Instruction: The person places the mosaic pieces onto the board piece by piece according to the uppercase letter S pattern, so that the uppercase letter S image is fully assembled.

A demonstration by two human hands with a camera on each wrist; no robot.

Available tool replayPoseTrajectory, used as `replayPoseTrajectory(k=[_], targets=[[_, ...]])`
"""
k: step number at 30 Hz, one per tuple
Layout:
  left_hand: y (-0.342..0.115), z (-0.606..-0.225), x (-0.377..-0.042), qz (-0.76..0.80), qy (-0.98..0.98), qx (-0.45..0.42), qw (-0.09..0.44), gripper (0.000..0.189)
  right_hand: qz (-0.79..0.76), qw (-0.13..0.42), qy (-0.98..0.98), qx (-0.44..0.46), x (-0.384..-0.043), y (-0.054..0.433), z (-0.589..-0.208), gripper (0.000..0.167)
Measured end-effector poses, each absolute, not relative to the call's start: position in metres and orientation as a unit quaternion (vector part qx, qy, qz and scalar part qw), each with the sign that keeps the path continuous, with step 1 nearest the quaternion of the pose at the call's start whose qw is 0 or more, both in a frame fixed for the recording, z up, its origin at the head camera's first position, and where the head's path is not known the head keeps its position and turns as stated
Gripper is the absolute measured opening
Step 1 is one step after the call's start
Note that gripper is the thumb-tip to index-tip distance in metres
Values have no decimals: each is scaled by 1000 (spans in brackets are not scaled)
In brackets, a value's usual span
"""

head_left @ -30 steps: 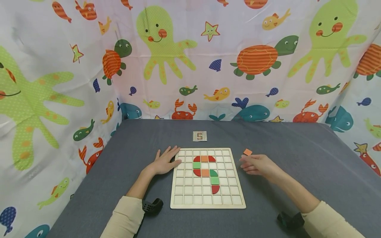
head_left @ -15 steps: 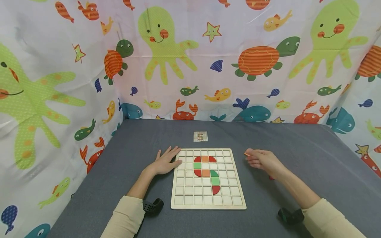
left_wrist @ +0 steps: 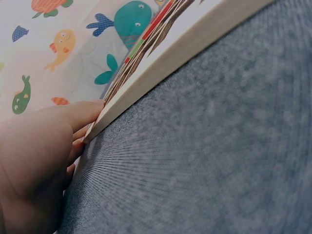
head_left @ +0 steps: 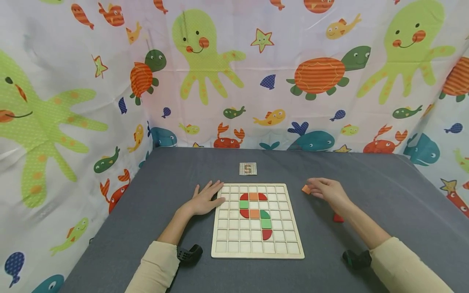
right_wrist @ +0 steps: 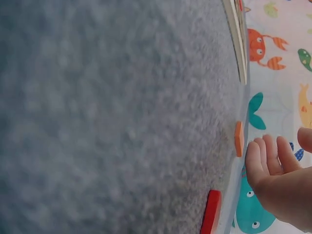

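A wooden grid board (head_left: 257, 256) lies on the table, with red, orange and green tiles set in an S shape in its cells. My left hand (head_left: 202, 201) rests flat at its upper left corner, fingers spread; in the left wrist view the thumb (left_wrist: 85, 114) lies on the board's edge. Right of the board, my right hand (head_left: 327, 193) hovers beside a loose orange tile (head_left: 306, 189). The right wrist view shows a gap between its loosely bent fingers and that orange tile (right_wrist: 239, 139), and nothing is held.
A red tile (head_left: 338, 218) lies near the right forearm, partly behind it. Behind the board sits a small card (head_left: 248, 169) with an S pattern on a grid. Grey cloth (head_left: 183, 162) covers the table, and a sea-animal curtain (head_left: 234, 93) hangs behind and at both sides.
My right hand has moved right and slightly back, uncovering the orange tile that its fingers partly hid half a second ago. More of the red tile shows. My left hand stays on the board.
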State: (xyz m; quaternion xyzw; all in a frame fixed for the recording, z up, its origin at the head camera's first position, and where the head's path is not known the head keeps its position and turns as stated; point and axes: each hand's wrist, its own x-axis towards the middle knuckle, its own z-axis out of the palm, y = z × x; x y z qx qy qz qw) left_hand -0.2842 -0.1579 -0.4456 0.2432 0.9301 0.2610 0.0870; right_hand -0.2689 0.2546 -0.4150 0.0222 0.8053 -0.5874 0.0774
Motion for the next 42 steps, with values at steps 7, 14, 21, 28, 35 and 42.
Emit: replayPoseTrajectory(k=[7, 14, 21, 28, 35, 42], targets=[[-158, -447, -285, 261, 930, 242, 87, 64, -554, 65, 830, 20, -276, 255, -417, 54], [-159, -447, -285, 264, 930, 243, 87, 64, -483, 40, 875, 2, -283, 253, -420, 49], [-158, -447, -284, 264, 930, 243, 85, 64, -430, 44, 901, -25, -289, 254, -422, 50], [-158, -446, -284, 262, 930, 241, 84, 64, -395, 29, 915, -78, -290, 251, -421, 43], [-158, -445, -284, 261, 932, 238, 85, 64, -391, 30, 915, -94, -292, 251, -422, 39], [-158, -445, -284, 262, 932, 238, 85, 64, -391, 42, 915, -92, -292, 253, -422, 38]])
